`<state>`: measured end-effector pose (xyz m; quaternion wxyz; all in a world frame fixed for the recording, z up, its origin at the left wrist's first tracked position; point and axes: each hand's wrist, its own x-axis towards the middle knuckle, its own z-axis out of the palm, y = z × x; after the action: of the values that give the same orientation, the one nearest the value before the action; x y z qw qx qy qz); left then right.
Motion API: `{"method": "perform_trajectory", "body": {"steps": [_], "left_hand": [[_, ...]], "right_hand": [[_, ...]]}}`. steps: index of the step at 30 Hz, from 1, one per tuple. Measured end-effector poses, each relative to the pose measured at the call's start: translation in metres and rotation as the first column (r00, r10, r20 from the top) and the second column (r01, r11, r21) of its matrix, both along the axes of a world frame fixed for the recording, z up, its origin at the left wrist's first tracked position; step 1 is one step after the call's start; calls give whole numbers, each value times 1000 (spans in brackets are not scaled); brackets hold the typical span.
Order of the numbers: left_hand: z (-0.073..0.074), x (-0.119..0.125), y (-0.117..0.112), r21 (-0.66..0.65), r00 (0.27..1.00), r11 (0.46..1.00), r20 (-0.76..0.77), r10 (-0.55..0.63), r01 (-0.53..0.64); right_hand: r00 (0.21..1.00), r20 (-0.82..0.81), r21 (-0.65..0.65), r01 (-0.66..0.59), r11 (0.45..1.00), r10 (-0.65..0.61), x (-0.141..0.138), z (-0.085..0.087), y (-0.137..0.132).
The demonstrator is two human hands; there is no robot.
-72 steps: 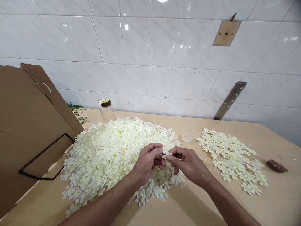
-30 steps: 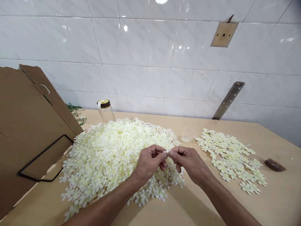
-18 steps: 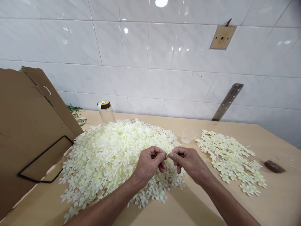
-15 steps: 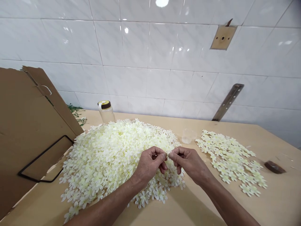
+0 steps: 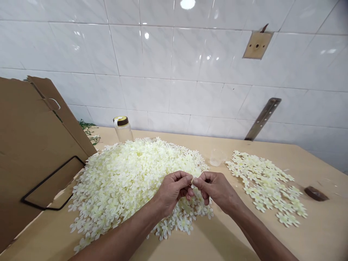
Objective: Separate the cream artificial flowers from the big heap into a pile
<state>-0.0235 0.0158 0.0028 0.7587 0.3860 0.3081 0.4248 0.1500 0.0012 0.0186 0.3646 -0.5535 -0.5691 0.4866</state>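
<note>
My left hand [image 5: 175,190] and my right hand [image 5: 214,188] meet tip to tip above the right side of a big heap of white artificial flowers [image 5: 130,177]. Thumb and forefinger are pinched together on each hand. Between the fingertips shows a small pale piece [image 5: 193,183], white to yellowish; its kind is too small to make out, and the fingers hide most of it. To the right of my right hand, a flatter spread of loose flowers [image 5: 266,177] lies on the table.
Behind the heap stands a clear bottle [image 5: 124,132] with a brown and yellow lid. A clear plastic cup [image 5: 216,157] lies near the flower spread, and a brown roll of tape [image 5: 316,193] farther right. Cardboard [image 5: 38,156] rises at left, by green stems [image 5: 87,126]. A tiled wall [image 5: 182,94] backs the table.
The pale piece between my fingertips now shows more clearly. My fingers have shifted slightly and remain pinched; the heap and the other things look the same.
</note>
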Motion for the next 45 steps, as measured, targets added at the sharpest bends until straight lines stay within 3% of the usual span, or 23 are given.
{"method": "perform_trajectory", "body": {"steps": [6, 12, 16, 27, 29, 35, 40, 45], "left_hand": [[0, -1, 1, -18, 998, 999, 30, -50, 50], [0, -3, 4, -4, 1000, 1000, -4, 17, -17], [-1, -4, 7, -4, 999, 999, -8, 39, -39], [2, -5, 10, -44, 995, 994, -30, 95, -96], [1, -5, 10, -34, 995, 995, -24, 97, -97], [-2, -4, 10, 40, 992, 992, -39, 121, -119], [0, -1, 6, 119, 975, 979, -123, 183, -168], [-2, 2, 2, 210, 954, 956, -173, 244, -207]], "right_hand": [[997, -79, -24, -9, 1000, 7, -1, -1, 1], [972, -209, -34, -116, 993, 106, 2, 1, 2], [964, -203, -18, -178, 984, 170, 6, 7, 2], [976, -216, -18, -39, 999, 34, 18, 1, 8], [985, -172, -1, -28, 1000, 27, 19, -1, 9], [982, 179, 150, 31, 988, -58, 13, -4, 5], [989, -69, 117, -124, 985, 132, -3, -4, -1], [991, -121, 99, -39, 994, 51, -10, -9, -2]]}}
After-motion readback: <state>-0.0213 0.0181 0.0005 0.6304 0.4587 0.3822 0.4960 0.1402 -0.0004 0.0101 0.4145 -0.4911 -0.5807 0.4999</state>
